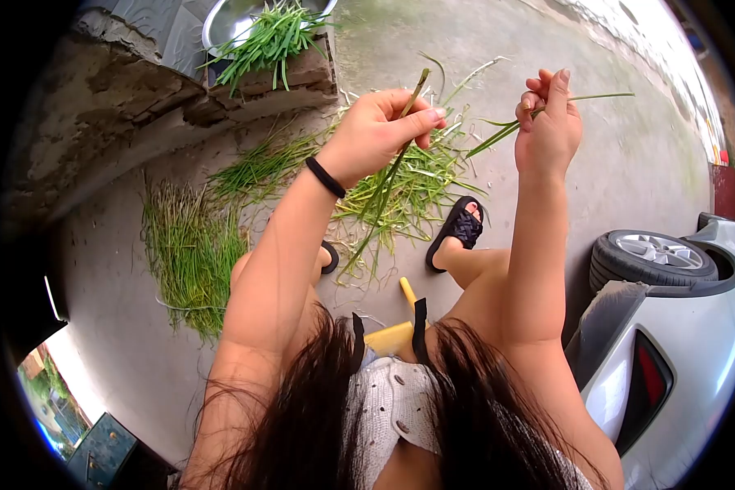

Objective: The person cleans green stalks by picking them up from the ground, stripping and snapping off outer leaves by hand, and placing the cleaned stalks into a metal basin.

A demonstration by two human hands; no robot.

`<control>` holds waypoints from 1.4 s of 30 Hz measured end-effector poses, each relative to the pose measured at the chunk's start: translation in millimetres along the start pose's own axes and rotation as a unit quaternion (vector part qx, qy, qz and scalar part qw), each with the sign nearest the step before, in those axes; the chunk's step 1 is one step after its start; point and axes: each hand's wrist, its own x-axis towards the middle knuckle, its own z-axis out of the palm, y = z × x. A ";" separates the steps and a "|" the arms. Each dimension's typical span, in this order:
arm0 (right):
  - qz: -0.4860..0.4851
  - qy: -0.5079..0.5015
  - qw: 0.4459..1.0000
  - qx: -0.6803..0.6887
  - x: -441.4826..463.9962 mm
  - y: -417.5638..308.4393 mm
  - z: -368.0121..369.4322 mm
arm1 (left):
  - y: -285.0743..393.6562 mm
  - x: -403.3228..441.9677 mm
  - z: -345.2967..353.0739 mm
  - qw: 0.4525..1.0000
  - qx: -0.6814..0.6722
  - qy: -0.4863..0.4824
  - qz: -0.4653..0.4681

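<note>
My left hand, with a black band at the wrist, pinches a few long garlic chives between thumb and fingers. Their stalks stick up above the hand and the leaves hang down over the pile. To the right and apart from it, my right hand is raised with curled fingers closed on a few thin green chive leaves. A loose pile of chives and pale trimmings lies on the ground below my hands.
A neater chive bundle and a smaller heap lie on the left. More chives hang over a metal bowl on a brick ledge. A silver car part and wheel stand at right; my sandals flank the pile.
</note>
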 end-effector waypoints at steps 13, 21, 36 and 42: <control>0.094 -0.205 0.960 -0.165 -23.1 9.1 17.2 | -9.4 5.2 6.7 0.997 0.052 0.054 0.000; 0.085 -0.217 0.957 -0.173 -26.2 13.9 20.8 | -11.1 4.3 3.3 0.999 0.003 0.043 -0.009; -0.038 -0.176 0.959 -0.218 -19.6 23.9 20.7 | 0.9 -3.0 0.6 0.994 -0.096 0.012 -0.055; -0.072 -0.008 0.994 -0.081 6.1 9.8 5.0 | -0.1 -4.5 -0.5 0.996 -0.076 0.002 -0.053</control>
